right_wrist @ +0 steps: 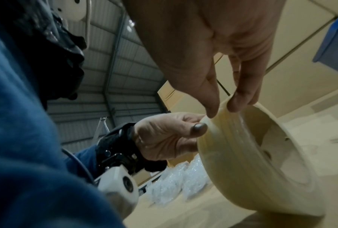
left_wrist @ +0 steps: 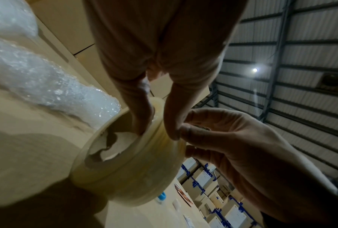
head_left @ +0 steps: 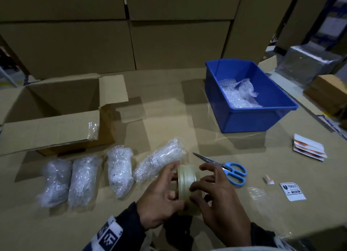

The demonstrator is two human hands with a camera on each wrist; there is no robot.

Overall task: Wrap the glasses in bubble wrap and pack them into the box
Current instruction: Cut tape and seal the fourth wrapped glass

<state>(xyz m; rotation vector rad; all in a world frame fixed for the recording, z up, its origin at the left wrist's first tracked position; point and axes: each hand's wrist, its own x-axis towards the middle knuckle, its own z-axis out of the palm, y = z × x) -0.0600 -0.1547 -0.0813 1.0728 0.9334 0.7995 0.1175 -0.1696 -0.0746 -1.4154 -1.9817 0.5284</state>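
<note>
Both hands hold a roll of clear tape upright just above the table's near edge. My left hand grips the roll, one finger hooked into the core and another on the outer face. My right hand has curled fingers on the roll, with thumb and fingertip pinching at its outer band. Several bubble-wrapped glasses lie in a row to the left; the nearest one lies just beyond my left fingers. The open cardboard box stands behind them, with nothing visible inside it.
Blue-handled scissors lie just right of my right hand. A blue bin with loose bubble wrap sits at the back right. A fragile sticker, a paper scrap and a sticker stack lie to the right. Cardboard cartons wall the back.
</note>
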